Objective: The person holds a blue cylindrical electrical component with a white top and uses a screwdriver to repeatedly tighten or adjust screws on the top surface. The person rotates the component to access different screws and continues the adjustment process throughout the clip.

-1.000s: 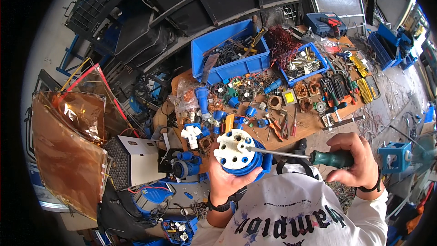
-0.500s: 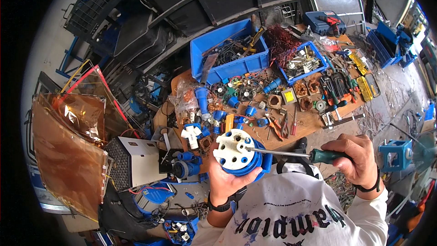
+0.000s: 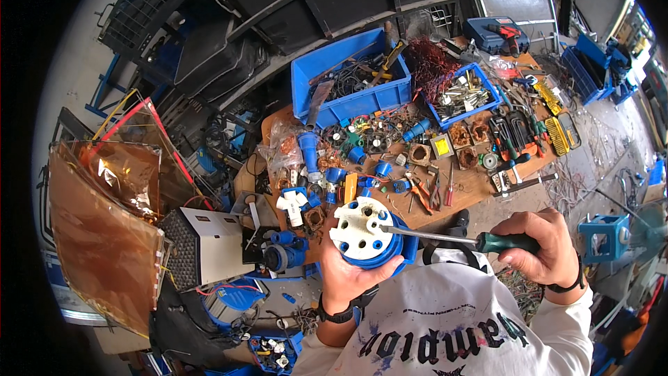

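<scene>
My left hand is wrapped round a blue industrial connector with a round white insert that has several holes. The insert faces up. In my right hand is a screwdriver, held by its dark green handle. Its long metal shank points left, and the tip meets the raised middle of the white insert. I cannot tell whether the tip sits in a slot or on the surface.
A wooden table beyond my hands bears a blue crate of cables, a smaller blue tray of metal parts, pliers and loose blue connectors. Copper-coloured panels lean at the left. A teal stool stands at the right.
The white insert has shifted or turned slightly in my left hand. My right hand and the screwdriver have moved a little, with the tip still at the insert's middle.
</scene>
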{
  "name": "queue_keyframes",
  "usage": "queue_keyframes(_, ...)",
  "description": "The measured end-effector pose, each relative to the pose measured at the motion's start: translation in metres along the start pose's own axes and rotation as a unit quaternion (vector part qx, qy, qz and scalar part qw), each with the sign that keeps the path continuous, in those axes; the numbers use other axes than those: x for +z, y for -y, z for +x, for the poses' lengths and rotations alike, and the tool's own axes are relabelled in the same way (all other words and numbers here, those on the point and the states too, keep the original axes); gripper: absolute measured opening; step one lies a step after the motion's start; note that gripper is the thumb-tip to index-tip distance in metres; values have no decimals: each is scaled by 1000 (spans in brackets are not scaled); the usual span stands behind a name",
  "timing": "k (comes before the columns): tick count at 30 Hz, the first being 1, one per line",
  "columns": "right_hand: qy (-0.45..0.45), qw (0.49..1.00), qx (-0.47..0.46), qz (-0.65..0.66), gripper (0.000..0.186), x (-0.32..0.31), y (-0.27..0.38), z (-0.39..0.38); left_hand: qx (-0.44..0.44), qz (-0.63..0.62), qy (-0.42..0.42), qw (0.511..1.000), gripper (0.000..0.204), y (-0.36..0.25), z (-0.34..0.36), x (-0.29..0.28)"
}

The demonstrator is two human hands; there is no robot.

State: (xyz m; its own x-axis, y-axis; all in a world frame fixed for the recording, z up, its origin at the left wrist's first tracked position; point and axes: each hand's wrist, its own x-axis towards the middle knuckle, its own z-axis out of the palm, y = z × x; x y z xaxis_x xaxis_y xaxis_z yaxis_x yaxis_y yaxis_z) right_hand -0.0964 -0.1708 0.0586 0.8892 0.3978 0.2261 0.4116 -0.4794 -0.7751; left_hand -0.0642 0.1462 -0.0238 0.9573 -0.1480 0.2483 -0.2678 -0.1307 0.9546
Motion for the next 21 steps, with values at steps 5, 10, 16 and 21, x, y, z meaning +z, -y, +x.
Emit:
queue_keyframes(5,-51,999,-3,12,36,5,0,0,-36,-44,-41,998,92,1,-5,3)
queue_keyframes(10,-78,995,-30,-58,38,9,2,5,-103,-148,-40,983,83,3,-3,1)
queue_keyframes(16,-99,987,-55,-111,45,19,4,9,-164,-210,-33,963,76,-4,1,10)
queue_keyframes(21,-108,983,-66,-136,46,21,5,8,-154,-199,-21,968,77,-8,4,13)
